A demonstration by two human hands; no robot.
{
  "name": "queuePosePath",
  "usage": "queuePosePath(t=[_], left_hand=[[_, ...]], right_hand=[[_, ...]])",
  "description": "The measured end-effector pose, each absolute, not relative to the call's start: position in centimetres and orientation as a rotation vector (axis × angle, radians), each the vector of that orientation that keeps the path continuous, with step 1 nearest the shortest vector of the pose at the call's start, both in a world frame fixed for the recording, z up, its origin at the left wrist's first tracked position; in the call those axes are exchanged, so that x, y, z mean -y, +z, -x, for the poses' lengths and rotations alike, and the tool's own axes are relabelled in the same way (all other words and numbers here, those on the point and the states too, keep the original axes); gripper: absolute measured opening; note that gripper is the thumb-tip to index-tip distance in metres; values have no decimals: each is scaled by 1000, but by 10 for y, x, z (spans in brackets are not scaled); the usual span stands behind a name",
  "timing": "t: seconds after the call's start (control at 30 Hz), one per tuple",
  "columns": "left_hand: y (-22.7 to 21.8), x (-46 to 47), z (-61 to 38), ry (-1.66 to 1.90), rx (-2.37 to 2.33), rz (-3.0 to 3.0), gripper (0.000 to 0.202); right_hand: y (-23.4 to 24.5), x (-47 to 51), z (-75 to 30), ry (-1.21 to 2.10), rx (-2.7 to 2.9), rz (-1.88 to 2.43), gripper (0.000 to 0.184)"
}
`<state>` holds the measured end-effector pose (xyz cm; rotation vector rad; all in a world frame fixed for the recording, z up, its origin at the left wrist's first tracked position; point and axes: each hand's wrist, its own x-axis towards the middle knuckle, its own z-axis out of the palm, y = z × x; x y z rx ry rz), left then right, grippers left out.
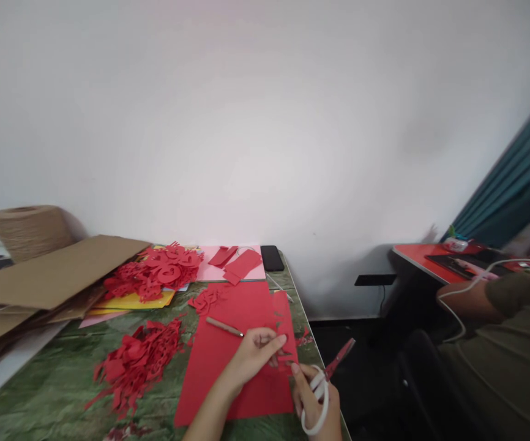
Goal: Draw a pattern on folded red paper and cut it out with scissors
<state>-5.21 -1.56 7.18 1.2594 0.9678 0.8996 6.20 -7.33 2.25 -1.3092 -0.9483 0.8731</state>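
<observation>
One red strip (289,324), left hand (253,354) pinching its edge, right hand (311,399) with scissors (332,369) pinching its bottom

We log a red paper strip (289,321), visibly notched, pinched between both hands at the right edge of a flat red sheet (218,350); white-handled scissors (333,365) hooked on our right hand (311,399), reddish blades angled up-right.
</observation>
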Motion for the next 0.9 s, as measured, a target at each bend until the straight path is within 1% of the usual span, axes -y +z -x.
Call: queuePosePath(t=[0.07,0.2,0.4,0.67,0.77,0.9], left_hand=[[74,17,52,835,-921,-1281,32],[73,20,53,828,-881,-1326,29],[72,20,54,792,-837,-1291,31],[68,20,53,827,-858,-1291,32],[64,16,52,914,-893,-1240,30],[62,7,55,1114,-955,-1133,29]], right_hand=[[24,73,-65,852,923,1306,41],[27,75,-65,810,920,1308,38],[31,76,-63,788,910,1340,38],[31,75,-64,788,910,1340,40],[33,74,-62,858,927,1324,42],[31,78,-58,1094,948,1305,55]])
